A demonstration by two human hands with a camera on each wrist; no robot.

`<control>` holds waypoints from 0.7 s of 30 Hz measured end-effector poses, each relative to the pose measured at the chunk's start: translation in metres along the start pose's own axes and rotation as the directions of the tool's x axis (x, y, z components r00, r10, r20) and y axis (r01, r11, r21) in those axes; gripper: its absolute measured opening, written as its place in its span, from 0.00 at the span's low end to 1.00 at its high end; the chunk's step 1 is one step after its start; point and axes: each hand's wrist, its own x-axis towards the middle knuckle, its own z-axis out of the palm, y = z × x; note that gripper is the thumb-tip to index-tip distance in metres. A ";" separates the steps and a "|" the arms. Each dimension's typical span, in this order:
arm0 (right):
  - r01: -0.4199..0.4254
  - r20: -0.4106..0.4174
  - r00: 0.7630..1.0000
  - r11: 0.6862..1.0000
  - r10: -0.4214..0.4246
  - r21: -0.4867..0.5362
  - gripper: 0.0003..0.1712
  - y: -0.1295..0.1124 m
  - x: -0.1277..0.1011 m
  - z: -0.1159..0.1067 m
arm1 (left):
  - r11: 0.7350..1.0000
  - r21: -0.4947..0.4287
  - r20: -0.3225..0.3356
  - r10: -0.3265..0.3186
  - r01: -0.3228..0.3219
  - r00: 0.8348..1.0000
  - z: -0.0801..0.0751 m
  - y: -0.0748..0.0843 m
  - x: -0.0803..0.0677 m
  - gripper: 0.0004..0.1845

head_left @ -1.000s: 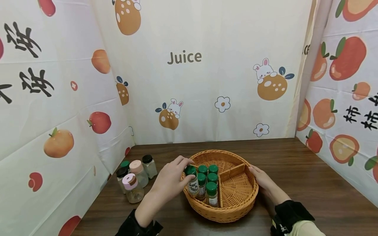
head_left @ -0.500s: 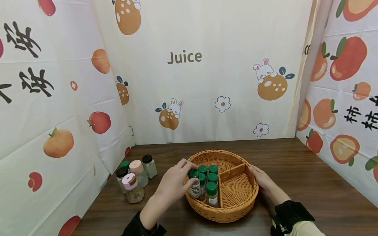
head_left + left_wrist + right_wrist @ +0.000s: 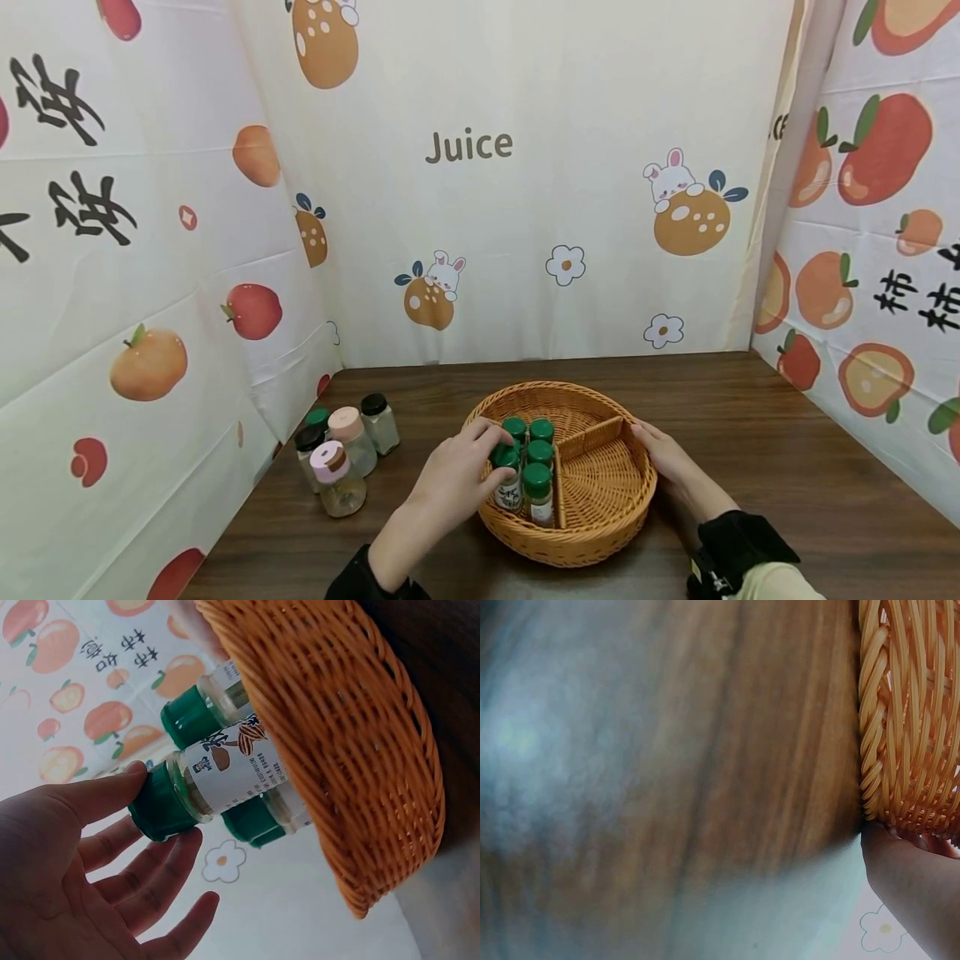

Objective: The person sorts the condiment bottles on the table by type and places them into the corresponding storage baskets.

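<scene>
A round wicker basket (image 3: 592, 533) with dividers stands mid-table. Its left compartment holds several green-capped spice jars (image 3: 538, 479). My left hand (image 3: 489, 457) pinches the green cap of one more jar (image 3: 510, 493), upright among the others at the front left. In the left wrist view my thumb and fingers (image 3: 112, 795) sit around that cap (image 3: 159, 808), with the labelled glass body (image 3: 232, 766) inside the basket wall (image 3: 352, 750). My right hand (image 3: 651, 440) rests with straight fingers against the basket's right rim. The right wrist view shows this hand (image 3: 915, 889) beside the weave (image 3: 911, 712).
Several loose jars (image 3: 345, 454) with pink, black and green caps stand on the dark wooden table (image 3: 787, 467) left of the basket. Printed fabric walls close in the left, back and right. The basket's right compartments (image 3: 600, 487) hold nothing.
My left hand has carried the jar rightward and down into the left compartment, beside the other green-capped jars. The right hand has stayed on the rim.
</scene>
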 end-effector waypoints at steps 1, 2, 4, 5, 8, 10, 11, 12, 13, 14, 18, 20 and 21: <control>0.001 0.002 1.000 1.000 -0.001 -0.001 0.38 0.000 0.000 0.000 | 1.000 -0.001 0.003 0.003 -0.003 1.000 0.001 0.000 0.000 0.18; 0.001 0.003 1.000 1.000 -0.001 0.000 0.38 0.000 0.000 0.000 | 1.000 -0.001 0.008 0.005 -0.005 1.000 0.003 0.000 0.000 0.18; 0.000 0.003 1.000 1.000 0.000 0.000 0.38 0.000 0.000 0.000 | 1.000 -0.002 0.017 0.011 -0.011 1.000 0.005 0.000 0.000 0.18; 0.000 0.004 1.000 1.000 0.000 -0.002 0.38 0.000 0.000 0.000 | 1.000 -0.002 0.021 0.011 -0.011 1.000 0.006 0.000 0.000 0.18; -0.001 0.004 1.000 1.000 0.001 0.001 0.38 0.000 0.001 0.000 | 1.000 -0.002 0.034 0.009 -0.009 0.999 0.010 -0.001 0.000 0.17; -0.002 0.003 1.000 1.000 0.002 0.000 0.38 0.000 0.001 0.000 | 1.000 0.000 0.034 0.008 -0.008 0.999 0.012 -0.001 0.000 0.17; -0.002 0.002 1.000 1.000 0.002 -0.002 0.38 0.000 0.001 0.000 | 1.000 -0.001 0.032 0.009 -0.009 0.999 0.013 -0.002 0.000 0.17; -0.002 0.000 1.000 1.000 0.002 -0.004 0.38 0.000 0.001 0.000 | 1.000 -0.001 0.031 0.010 -0.010 0.999 0.014 -0.002 0.000 0.17; -0.001 0.000 1.000 1.000 0.001 -0.007 0.38 0.000 0.001 0.000 | 1.000 0.001 0.028 0.012 -0.012 1.000 0.015 -0.002 0.000 0.17; -0.002 -0.002 1.000 1.000 0.002 -0.009 0.38 -0.001 0.000 0.000 | 1.000 0.002 0.027 0.013 -0.013 1.000 0.015 -0.002 0.000 0.17; -0.002 -0.005 1.000 1.000 0.002 -0.014 0.38 -0.001 0.000 0.000 | 1.000 0.011 0.022 0.019 -0.019 1.000 0.017 -0.003 -0.001 0.17; -0.003 -0.008 1.000 1.000 0.003 -0.016 0.38 -0.001 0.000 0.000 | 1.000 0.013 0.021 0.021 -0.021 1.000 0.018 -0.003 -0.001 0.17; -0.004 -0.009 1.000 1.000 0.004 -0.016 0.38 -0.001 0.000 0.000 | 1.000 0.015 0.020 0.023 -0.023 1.000 0.018 -0.003 -0.001 0.17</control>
